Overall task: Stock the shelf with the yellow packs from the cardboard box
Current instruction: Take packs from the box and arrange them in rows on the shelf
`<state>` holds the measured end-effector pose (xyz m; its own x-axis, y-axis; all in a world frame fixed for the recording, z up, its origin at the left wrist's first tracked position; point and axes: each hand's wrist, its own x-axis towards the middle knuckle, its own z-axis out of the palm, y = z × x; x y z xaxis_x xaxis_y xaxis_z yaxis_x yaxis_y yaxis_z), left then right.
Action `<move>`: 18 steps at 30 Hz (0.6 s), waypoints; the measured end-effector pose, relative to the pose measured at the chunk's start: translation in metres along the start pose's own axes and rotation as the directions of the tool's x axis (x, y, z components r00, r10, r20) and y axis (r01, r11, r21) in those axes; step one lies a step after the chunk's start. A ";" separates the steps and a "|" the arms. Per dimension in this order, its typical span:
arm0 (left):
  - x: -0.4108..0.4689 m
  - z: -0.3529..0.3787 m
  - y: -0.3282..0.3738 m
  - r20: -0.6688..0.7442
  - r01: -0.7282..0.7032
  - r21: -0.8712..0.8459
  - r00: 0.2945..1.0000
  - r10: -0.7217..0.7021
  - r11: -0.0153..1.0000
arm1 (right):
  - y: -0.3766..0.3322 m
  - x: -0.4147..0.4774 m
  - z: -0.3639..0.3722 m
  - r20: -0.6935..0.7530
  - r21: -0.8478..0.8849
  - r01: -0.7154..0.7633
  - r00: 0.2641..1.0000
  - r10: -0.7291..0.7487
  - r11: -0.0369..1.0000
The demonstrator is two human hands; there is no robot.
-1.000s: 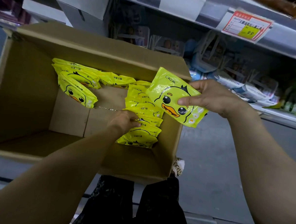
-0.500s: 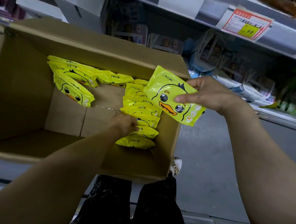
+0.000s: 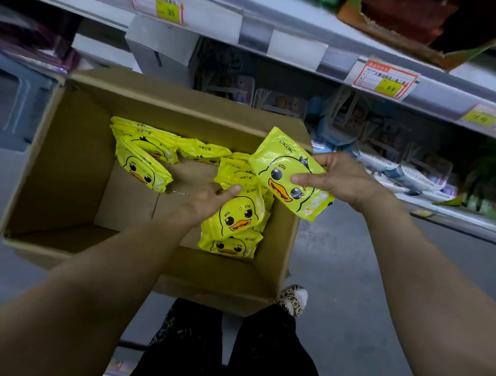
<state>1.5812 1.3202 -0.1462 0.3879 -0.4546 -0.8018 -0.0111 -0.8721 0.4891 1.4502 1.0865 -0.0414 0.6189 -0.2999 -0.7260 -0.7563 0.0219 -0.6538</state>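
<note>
Yellow glossy film wraps the held pack (image 3: 286,167); the right hand (image 3: 341,179) pinches it by its right edge, thumb across the duck print and fingers (image 3: 323,160) curled behind, over the right wall of the cardboard box (image 3: 75,161); left of those fingers and lower, the left hand (image 3: 208,198) reaches into the box onto the stack of packs (image 3: 235,219) leaning along that wall, one fingertip on a pack's top edge, though whether it grips cannot be told; more packs (image 3: 143,157) lie well left of it; the shelf (image 3: 308,57) runs above and beyond both hands; the packs look light, soft and slippery, apt to sag or slide, so a firm pinch across a sealed edge should hold best.
</note>
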 end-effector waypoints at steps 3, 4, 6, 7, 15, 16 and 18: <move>-0.014 -0.005 0.011 0.068 0.066 -0.181 0.996 -0.055 0.981 | 0.007 -0.008 -0.002 -0.031 0.033 0.021 0.999 -0.020 0.999; -0.018 -0.005 0.013 0.078 0.078 -0.192 0.995 -0.064 0.978 | 0.009 -0.012 -0.003 -0.037 0.048 0.026 0.999 -0.024 0.999; -0.029 -0.007 0.018 0.073 0.066 -0.270 0.996 -0.048 0.960 | 0.010 -0.022 -0.005 -0.041 0.077 0.037 0.999 -0.033 0.996; -0.037 -0.009 0.021 0.089 0.064 -0.332 0.995 -0.036 0.941 | 0.010 -0.027 -0.007 -0.044 0.087 0.043 0.998 -0.039 0.995; -0.103 -0.018 0.052 -0.057 -0.054 -0.386 0.998 0.035 0.921 | -0.014 -0.101 -0.053 -0.046 -0.015 0.160 0.986 -0.160 0.987; -0.118 -0.018 0.065 -0.076 -0.084 -0.394 0.995 0.059 0.915 | -0.018 -0.115 -0.061 -0.045 -0.042 0.184 0.982 -0.186 0.982; -0.147 -0.018 0.093 -0.099 -0.150 -0.377 0.988 0.122 0.914 | -0.026 -0.141 -0.079 -0.041 -0.091 0.232 0.971 -0.236 0.968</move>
<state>1.5399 1.3095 0.0233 0.4730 -0.5372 -0.6983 0.2786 -0.6607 0.6970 1.3660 1.0526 0.0952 0.7710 -0.3349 -0.5417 -0.6082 -0.1350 -0.7822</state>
